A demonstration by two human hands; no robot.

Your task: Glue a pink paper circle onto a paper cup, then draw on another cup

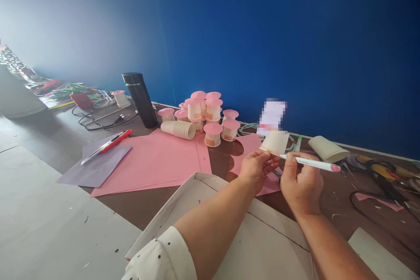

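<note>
My left hand (pixel 257 168) is closed on the rim of an upside-down white paper cup (pixel 275 142), with some orange marking near its lower edge. A white marker (pixel 316 163) with a pink end is gripped in my right hand (pixel 302 181), its tip at the cup's lower right edge. Beyond my left hand stand several finished-looking cups with round pink paper tops (pixel 213 133), some stacked, with orange doors and window lines drawn on them. Beside them lies a nested stack of plain cups (pixel 179 129).
Pink sheets (pixel 157 159), a purple sheet (pixel 98 166) and a red cutter (pixel 113 142) lie at left. A black bottle (pixel 141 100) stands behind. A white board (pixel 262 245) is under my forearms. Another cup (pixel 328 148) and cables (pixel 380 179) are at right.
</note>
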